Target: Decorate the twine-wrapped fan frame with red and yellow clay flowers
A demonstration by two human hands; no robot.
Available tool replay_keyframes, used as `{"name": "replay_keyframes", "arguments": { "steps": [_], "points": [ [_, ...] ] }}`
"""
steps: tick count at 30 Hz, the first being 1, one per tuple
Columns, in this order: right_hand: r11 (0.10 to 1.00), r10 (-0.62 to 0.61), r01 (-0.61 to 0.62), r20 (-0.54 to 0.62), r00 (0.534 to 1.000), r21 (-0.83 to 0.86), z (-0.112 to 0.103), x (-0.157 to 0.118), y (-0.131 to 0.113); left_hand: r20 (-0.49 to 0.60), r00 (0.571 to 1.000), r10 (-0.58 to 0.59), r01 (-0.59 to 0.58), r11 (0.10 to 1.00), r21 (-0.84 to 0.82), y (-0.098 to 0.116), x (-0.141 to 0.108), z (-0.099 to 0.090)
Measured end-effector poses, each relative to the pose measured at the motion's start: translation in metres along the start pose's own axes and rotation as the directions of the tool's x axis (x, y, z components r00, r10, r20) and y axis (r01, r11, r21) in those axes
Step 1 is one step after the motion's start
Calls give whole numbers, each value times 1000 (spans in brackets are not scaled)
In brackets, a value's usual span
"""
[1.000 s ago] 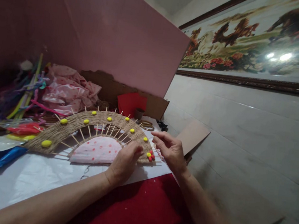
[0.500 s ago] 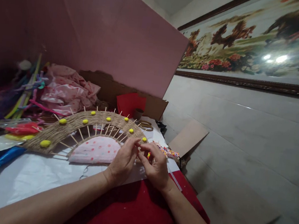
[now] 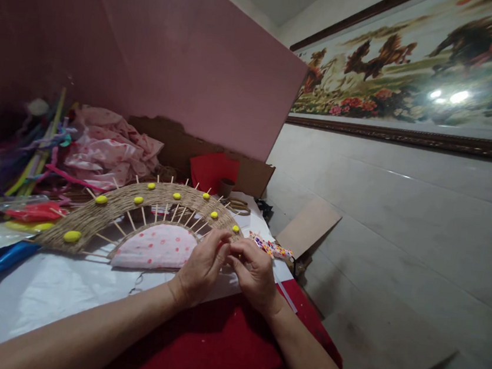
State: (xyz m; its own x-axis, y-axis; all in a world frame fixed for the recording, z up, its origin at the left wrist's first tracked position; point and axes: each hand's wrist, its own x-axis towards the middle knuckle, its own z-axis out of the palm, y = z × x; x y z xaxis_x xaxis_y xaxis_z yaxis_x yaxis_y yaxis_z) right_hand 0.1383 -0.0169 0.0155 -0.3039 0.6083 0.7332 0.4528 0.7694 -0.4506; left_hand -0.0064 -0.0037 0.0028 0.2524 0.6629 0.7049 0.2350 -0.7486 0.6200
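Observation:
A fan-shaped piece of woven twine (image 3: 113, 214) lies on the white sheet, with thin sticks poking out and several yellow oval pieces on it. Pink dotted cloth (image 3: 154, 247) covers its inner half-circle. Over its right end, my left hand (image 3: 203, 267) and my right hand (image 3: 253, 273) meet with fingertips pinched together. Whatever is between the fingertips is too small to make out. The hands cover the right end of the weave.
Behind the fan are crumpled pink cloth (image 3: 105, 148), red paper (image 3: 212, 170), a small brown cup (image 3: 226, 188) and scissors (image 3: 239, 206). Patterned cloth (image 3: 275, 248) lies right of my hands. Plastic packets (image 3: 32, 210) are at left. Red cloth (image 3: 219, 341) covers the near edge.
The view has shifted slightly. My right hand's fingers have closed in nearer to my left fingertips, and a yellow spot seen between them before is now mostly hidden.

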Motion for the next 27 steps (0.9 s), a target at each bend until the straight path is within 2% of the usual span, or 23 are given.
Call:
{"name": "replay_keyframes", "arguments": {
  "steps": [5, 12, 15, 27],
  "points": [
    [999, -12, 12, -14, 1000, -40, 0, 0, 0, 68, 995, -76, 77, 997, -9, 3, 1, -2],
    [1000, 17, -18, -67, 998, -14, 1, 1, -3, -25, 990, -139, 137, 987, -79, 1, 1, -1],
    [1000, 24, -24, -58, 998, -2, 0, 1, -3, -30, 985, -170, 166, 981, -104, 1, 1, -1],
    [1000, 15, -15, -52, 999, 0, 0, -1, 4, 24, 992, -120, 122, 988, -94, -2, 1, -1]
  ]
}}
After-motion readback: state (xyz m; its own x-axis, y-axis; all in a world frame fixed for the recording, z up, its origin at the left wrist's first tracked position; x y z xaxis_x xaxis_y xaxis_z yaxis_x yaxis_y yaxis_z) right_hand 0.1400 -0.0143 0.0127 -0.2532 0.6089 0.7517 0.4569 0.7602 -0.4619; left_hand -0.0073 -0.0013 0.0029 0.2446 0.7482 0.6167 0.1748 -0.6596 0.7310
